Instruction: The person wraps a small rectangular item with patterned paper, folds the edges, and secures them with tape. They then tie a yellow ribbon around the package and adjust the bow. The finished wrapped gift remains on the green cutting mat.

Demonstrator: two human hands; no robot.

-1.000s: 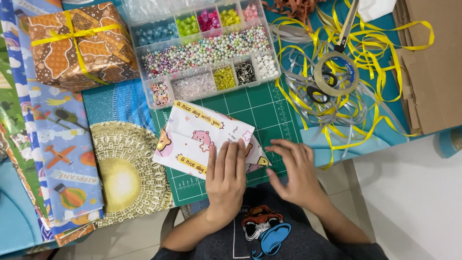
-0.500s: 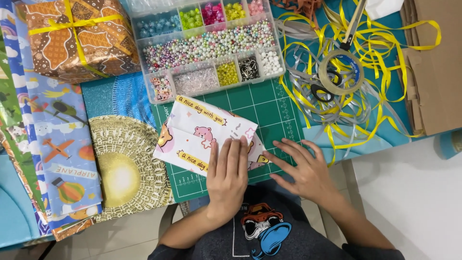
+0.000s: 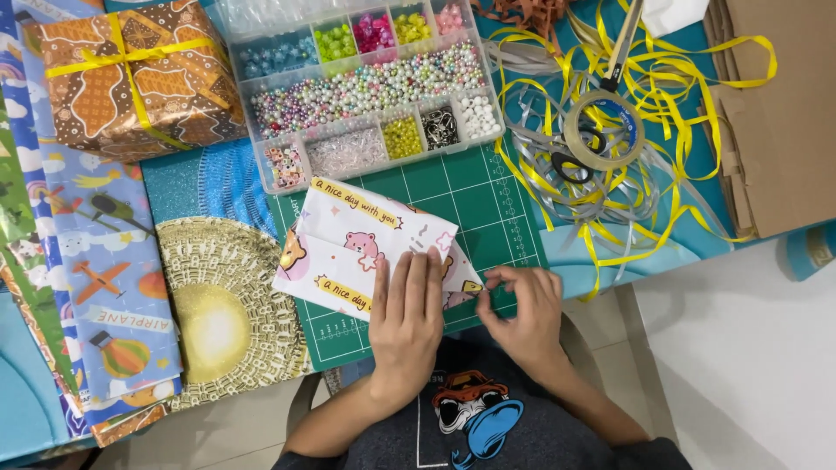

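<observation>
While the table (image 3: 610, 252) is lying crowded under the head camera, sheets of gift wrap (image 3: 96, 261) are spreading along its left edge, and a brown paper bag (image 3: 784, 113) is lying at its right edge. A bead box (image 3: 366, 87) with many compartments is sitting at the far edge, with a wrapped gift (image 3: 131, 74) tied in yellow ribbon sitting just to its left. A tangle of ribbon (image 3: 644, 174), yellow and grey, is sprawling between the box and the bag, with a tape roll (image 3: 603, 130) and scissors (image 3: 610, 78) lying on top of it. A green mat (image 3: 470, 196) is lying at the near edge, in the middle. On it a parcel (image 3: 357, 244), half wrapped in white paper printed with bears, is resting at a tilt, just short of the bead box. The left hand (image 3: 407, 322) is lying flat on the parcel's near side, fingers straight and close together, pressing the folded paper down. The right hand (image 3: 522, 313) is curling beside it, its thumb and fingertips pinching the paper flap at the parcel's right end.
</observation>
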